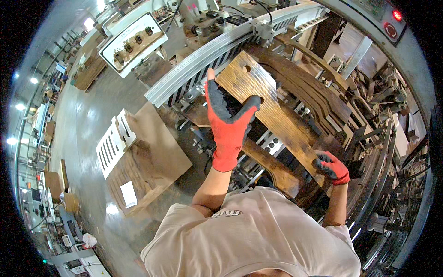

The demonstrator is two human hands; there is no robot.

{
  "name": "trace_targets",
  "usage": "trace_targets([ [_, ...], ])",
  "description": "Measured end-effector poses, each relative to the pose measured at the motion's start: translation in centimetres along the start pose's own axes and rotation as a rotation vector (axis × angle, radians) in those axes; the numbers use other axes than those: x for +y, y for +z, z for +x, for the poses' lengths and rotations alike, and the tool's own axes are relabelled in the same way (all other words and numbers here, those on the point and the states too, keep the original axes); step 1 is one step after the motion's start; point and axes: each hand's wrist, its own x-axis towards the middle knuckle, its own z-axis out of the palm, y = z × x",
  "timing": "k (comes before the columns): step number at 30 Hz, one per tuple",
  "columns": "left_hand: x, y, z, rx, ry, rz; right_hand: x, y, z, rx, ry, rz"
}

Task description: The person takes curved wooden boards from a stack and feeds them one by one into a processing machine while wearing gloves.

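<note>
A long brown wooden board (272, 108) with a grooved, shiny face lies slantwise between my hands, with a round hole near its wide far end. My left hand (230, 122), in a red and black glove, holds that wide end; its thumb lies on the board, a bare fingertip reaches past the corner, and some fingers are hidden. My right hand (333, 168), gloved alike, is closed around the narrow near end, its thumb on the upper side. Beneath the board lies another shaped wooden piece (272, 168), close to my body.
A metal machine rail (203, 60) crosses beyond my left hand. Dark curved boards (300, 76) lie stacked to the right. A control box (134, 44) stands far left, above a wood stack (147, 161) bearing a white slotted piece (115, 143). A red lamp (397, 16) glows upper right.
</note>
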Motion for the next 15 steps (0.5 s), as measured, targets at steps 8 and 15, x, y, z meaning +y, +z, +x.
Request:
trace_targets([
  [8, 0.7, -0.8, -0.1, -0.011, -0.048, 0.025, 2.5, -0.6, 1.3, -0.045, -0.02, 0.035],
  [15, -4.3, -3.6, -2.5, 0.147, -0.301, 0.063, -4.6, 3.0, 4.5, 0.363, -0.568, -0.664],
])
